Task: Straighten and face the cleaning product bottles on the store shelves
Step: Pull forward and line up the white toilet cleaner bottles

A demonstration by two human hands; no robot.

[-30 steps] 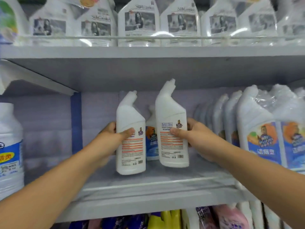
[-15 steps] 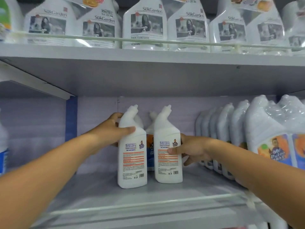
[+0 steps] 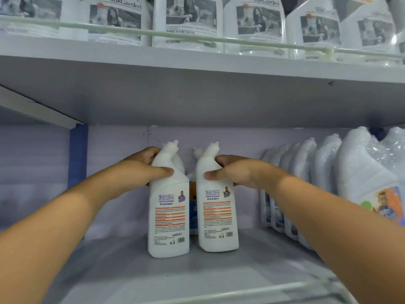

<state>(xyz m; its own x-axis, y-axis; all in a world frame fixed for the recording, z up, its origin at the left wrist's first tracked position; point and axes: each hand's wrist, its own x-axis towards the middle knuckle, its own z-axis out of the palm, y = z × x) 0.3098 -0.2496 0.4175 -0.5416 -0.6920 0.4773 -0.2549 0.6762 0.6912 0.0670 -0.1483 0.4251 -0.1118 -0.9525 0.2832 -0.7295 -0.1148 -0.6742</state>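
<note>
Two bare forearms enter from the lower corners, one on each side. Neither shows a sleeve, cuff, watch, band or glove anywhere along its visible length. The left hand (image 3: 140, 170) and the right hand (image 3: 236, 172) are likewise bare, with no rings to be seen. The thumbs show short, plain nails. On both hands the other fingers (image 3: 221, 160) are mostly hidden, so little more of them can be told.
</note>
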